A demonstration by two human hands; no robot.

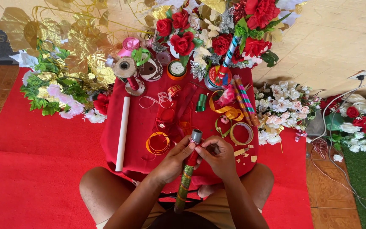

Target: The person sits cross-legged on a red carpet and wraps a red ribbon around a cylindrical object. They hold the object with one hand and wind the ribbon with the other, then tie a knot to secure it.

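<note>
Red cloth [140, 123] (ribbon-strewn) on tiled floor [331, 38].

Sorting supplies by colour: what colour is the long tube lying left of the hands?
White, plain; the long tube lies on the red cloth, seen in the head view.

Two hands [178, 159] [221, 157], one glittered stick [186, 178], one white paper roll [123, 132], two striped sticks [245, 101]
</note>
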